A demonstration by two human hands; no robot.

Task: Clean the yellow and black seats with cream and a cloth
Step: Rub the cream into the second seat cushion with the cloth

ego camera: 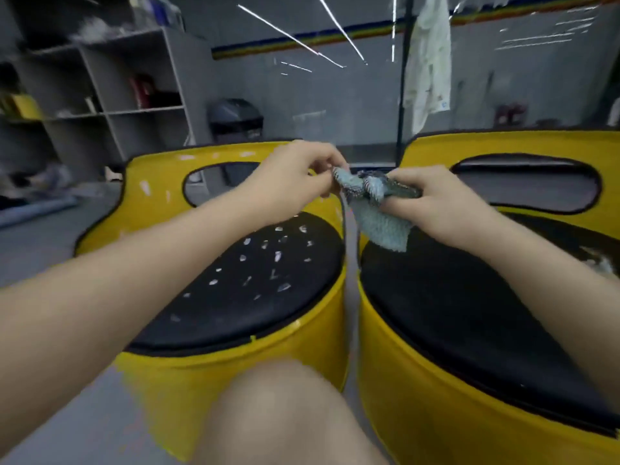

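A bare knee (288, 414) fills the bottom of my view, planted right between the two seats, so I'm crouched close in front of them. Past it, the left seat (235, 290) shows its black cushion dotted with pale dabs, cream by the look of it, waiting to be worked in. The right seat (453, 303) sits just beside it, its cushion dark and mostly bare, with something pale at its far right edge that I can't make out.

Up above the gap between the seats, both hands are on the cloth (379, 209). My left hand (295, 176) has its fingertips pressed together on one bunched corner; my right hand (443, 199) is closed around the other end, thumb clamped on top. The loose blue tail hangs down under the right hand, clear of both cushions. I'd say it's held up like this to refold it and find a fresh face before wiping, not yet touching either seat.

The dabbed cushion lies below and to the left of the grip, near but apart. I see no cream container.
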